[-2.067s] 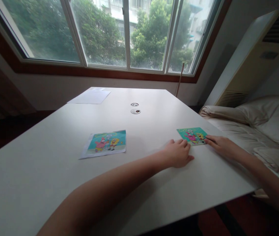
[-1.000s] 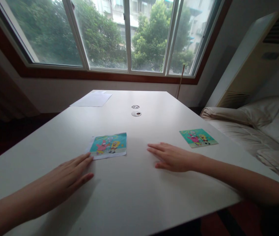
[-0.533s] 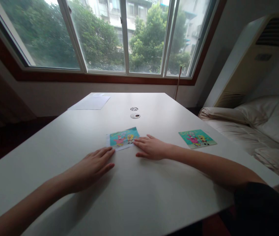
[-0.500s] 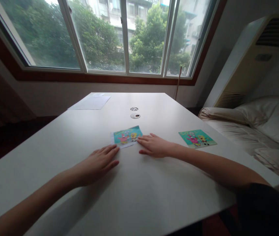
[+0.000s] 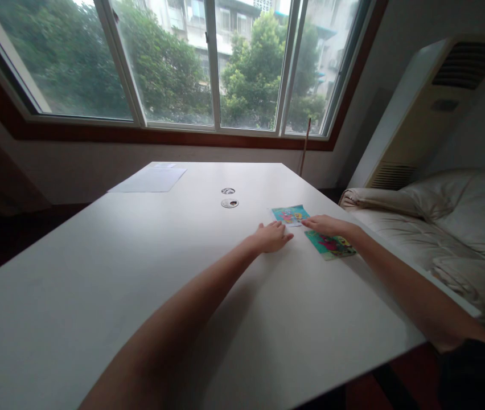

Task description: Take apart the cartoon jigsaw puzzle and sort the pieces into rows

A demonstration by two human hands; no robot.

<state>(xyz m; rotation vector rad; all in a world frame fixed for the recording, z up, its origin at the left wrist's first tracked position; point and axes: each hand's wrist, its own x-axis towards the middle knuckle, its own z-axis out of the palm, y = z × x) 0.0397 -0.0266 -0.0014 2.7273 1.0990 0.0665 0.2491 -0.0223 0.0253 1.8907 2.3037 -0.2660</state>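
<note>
A small cartoon picture on paper (image 5: pixel 290 214) lies on the white table (image 5: pixel 140 273), just beyond both hands. My left hand (image 5: pixel 271 236) rests flat on the table with fingers stretched, its tips at the paper's near edge. My right hand (image 5: pixel 325 226) also lies flat, fingertips touching the paper's right corner. Under my right wrist sits a second cartoon picture (image 5: pixel 331 245), a teal card, partly covered by the hand.
A blank sheet (image 5: pixel 148 178) lies at the far left of the table. Two round cable holes (image 5: pixel 229 197) sit mid-table. A bed with pale bedding (image 5: pixel 447 228) stands right of the table, a tall air-conditioning unit (image 5: pixel 422 108) behind it. A wide window fills the far wall.
Both hands have slid the paper picture rightwards across the table, from the middle to beside the teal card. My right hand now overlaps that card.
</note>
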